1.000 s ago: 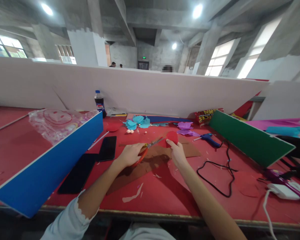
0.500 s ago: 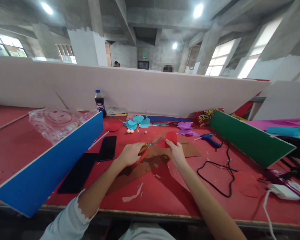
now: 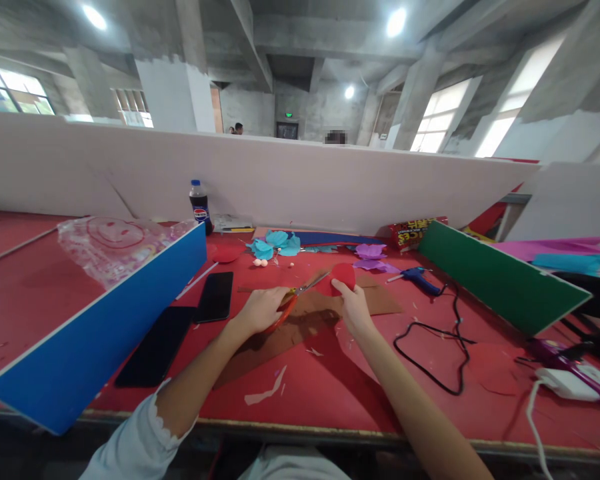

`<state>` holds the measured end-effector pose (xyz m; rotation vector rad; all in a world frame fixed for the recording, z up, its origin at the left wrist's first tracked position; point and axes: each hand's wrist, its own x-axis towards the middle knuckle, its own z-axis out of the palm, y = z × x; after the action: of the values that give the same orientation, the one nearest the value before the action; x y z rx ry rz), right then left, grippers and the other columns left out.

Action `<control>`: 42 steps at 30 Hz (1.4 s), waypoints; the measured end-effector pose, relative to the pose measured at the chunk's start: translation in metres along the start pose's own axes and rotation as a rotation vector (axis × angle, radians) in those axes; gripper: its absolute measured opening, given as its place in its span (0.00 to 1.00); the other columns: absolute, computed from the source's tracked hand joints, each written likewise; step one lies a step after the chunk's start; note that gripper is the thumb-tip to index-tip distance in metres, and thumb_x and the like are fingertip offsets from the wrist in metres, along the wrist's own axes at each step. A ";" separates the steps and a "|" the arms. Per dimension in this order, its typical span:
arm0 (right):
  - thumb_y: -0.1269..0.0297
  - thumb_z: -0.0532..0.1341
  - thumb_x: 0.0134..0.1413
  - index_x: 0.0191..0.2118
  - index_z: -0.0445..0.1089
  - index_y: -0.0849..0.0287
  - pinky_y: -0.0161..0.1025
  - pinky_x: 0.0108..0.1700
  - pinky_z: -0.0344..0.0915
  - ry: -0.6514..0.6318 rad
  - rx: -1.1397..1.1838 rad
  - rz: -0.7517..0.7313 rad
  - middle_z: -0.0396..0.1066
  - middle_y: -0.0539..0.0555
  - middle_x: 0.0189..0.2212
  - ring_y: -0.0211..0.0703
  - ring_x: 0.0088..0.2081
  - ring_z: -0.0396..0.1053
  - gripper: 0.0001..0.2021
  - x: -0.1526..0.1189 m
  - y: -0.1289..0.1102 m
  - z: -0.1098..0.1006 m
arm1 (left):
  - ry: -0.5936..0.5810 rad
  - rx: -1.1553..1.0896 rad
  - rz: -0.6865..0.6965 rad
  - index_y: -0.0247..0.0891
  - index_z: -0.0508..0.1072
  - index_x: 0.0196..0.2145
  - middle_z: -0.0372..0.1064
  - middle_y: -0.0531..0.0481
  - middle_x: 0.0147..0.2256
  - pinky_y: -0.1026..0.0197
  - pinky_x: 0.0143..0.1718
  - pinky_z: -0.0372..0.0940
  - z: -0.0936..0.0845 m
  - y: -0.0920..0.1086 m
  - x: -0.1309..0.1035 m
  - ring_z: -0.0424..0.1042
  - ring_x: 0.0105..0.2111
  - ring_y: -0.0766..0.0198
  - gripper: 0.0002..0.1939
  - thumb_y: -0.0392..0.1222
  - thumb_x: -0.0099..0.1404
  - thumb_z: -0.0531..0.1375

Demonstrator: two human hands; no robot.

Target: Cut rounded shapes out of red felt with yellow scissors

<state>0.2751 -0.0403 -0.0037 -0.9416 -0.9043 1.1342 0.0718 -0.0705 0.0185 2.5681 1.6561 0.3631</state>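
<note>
My left hand (image 3: 264, 309) is closed round the handles of a pair of scissors (image 3: 291, 305) with orange grips. Their blades point right, at the edge of a rounded piece of red paper (image 3: 343, 274). That paper is pinched between the thumb and fingers of my right hand (image 3: 353, 303). Whether the blades have paper between them I cannot tell. Beneath both hands lies a flat brown sheet (image 3: 300, 330). Thin paper scraps (image 3: 267, 395) lie nearer to me on the red tabletop.
Blue (image 3: 105, 333) and green (image 3: 500, 280) boards stand on either side. Two dark phone-like slabs (image 3: 215, 297) lie left. Behind are turquoise petals (image 3: 276, 244), purple petals (image 3: 371, 252) and a cola bottle (image 3: 200, 207). A blue glue gun (image 3: 423, 280) with a black cord (image 3: 430, 325) is right.
My hands stay almost where they were, with the scissors and the red paper still held. A person's head in the far background has shifted slightly right.
</note>
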 end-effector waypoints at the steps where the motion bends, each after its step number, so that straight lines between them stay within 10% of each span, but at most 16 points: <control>1: 0.58 0.64 0.34 0.27 0.69 0.61 0.34 0.30 0.60 0.001 -0.002 0.006 0.71 0.51 0.25 0.38 0.26 0.65 0.12 0.000 0.000 0.000 | -0.002 0.005 -0.004 0.42 0.61 0.47 0.66 0.49 0.45 0.62 0.40 0.58 0.000 0.000 0.000 0.65 0.44 0.59 0.19 0.40 0.56 0.53; 42: 0.59 0.62 0.37 0.26 0.70 0.63 0.34 0.30 0.58 0.044 -0.110 -0.070 0.69 0.50 0.23 0.36 0.25 0.62 0.11 -0.004 0.010 0.004 | 0.009 0.035 0.016 0.42 0.60 0.48 0.65 0.49 0.45 0.62 0.40 0.59 0.001 -0.002 -0.001 0.65 0.44 0.60 0.18 0.40 0.58 0.51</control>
<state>0.2675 -0.0420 -0.0116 -1.0127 -0.9641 1.0095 0.0698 -0.0707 0.0173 2.6093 1.6605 0.3500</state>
